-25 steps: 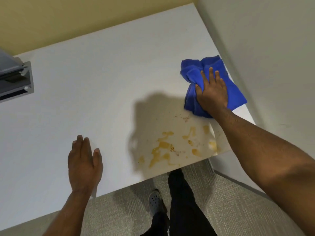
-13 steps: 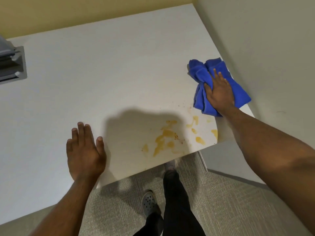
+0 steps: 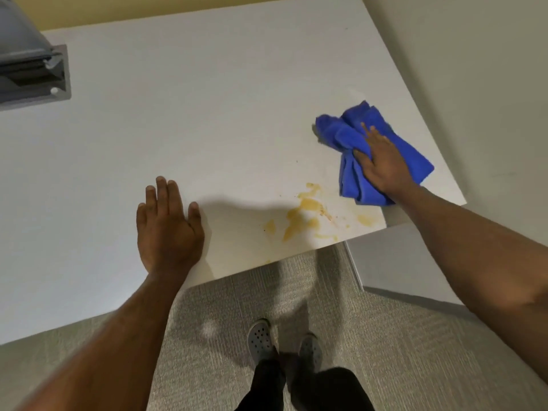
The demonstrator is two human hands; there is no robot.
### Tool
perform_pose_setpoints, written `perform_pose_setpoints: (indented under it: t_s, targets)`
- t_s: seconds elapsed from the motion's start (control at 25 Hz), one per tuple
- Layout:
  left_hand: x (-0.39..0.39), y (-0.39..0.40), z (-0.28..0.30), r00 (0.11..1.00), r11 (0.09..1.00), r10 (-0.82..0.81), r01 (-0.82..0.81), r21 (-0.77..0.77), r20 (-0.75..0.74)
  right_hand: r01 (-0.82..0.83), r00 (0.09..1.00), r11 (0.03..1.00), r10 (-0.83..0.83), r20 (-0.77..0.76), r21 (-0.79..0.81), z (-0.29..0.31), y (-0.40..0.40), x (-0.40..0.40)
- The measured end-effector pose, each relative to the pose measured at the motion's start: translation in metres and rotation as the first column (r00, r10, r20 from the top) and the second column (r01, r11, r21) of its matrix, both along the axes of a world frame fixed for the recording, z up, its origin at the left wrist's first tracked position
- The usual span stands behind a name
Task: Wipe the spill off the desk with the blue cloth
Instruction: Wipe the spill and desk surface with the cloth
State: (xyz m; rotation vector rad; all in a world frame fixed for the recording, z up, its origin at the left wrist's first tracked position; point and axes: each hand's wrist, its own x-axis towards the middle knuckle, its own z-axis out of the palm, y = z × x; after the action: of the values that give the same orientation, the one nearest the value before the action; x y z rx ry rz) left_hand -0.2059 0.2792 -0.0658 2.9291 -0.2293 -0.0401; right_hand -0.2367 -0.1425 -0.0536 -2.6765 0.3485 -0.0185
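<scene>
A crumpled blue cloth (image 3: 350, 134) lies on the white desk (image 3: 207, 108) near its right edge. My right hand (image 3: 382, 164) presses down on the cloth, thumb tucked into a fold and fingers spread over it. A yellow-orange spill (image 3: 305, 213) spreads in several patches along the desk's front edge, just left of and below the cloth. The cloth sits beside the spill, not on it. My left hand (image 3: 167, 226) rests flat and open on the desk, left of the spill.
A grey device on a metal base (image 3: 32, 72) stands at the desk's far left. A wall (image 3: 474, 84) runs close along the desk's right side. Below the front edge are carpet and my feet in grey clogs (image 3: 261, 339).
The view shifted as I moved; the spill now shows nearer the front edge. My right hand stays pressed on the cloth and has gathered it slightly. My left hand lies closer to the spill.
</scene>
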Motion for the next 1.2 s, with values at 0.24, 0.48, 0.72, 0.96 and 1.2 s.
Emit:
perform_pose_setpoints:
  t_s: [0.24,0.48,0.72,0.96,1.2]
  targets:
    - [0.0,0.002,-0.005,1.0,1.0,0.007,-0.007,-0.006,-0.005,-0.351,0.935,0.936,0.35,0.047,0.008,-0.002,0.111,0.001]
    - [0.001,0.003,-0.004,1.0,0.999,0.021,-0.02,0.026,-0.02,-0.618,0.785,0.784,0.62,-0.01,0.06,0.014,0.074,-0.064]
    - [0.002,0.0,-0.002,1.0,1.0,0.006,-0.006,-0.03,-0.02,-0.478,0.877,0.877,0.48,0.016,-0.049,0.005,0.146,-0.001]
    - [-0.003,0.032,0.011,0.995,0.954,-0.075,0.053,-0.294,-0.063,-0.807,0.591,0.591,0.806,-0.028,-0.009,0.01,0.184,-0.075]
    - [-0.006,0.027,0.007,0.983,0.965,-0.112,0.074,-0.251,-0.142,-0.518,0.855,0.853,0.517,-0.04,-0.063,0.01,0.188,-0.054]
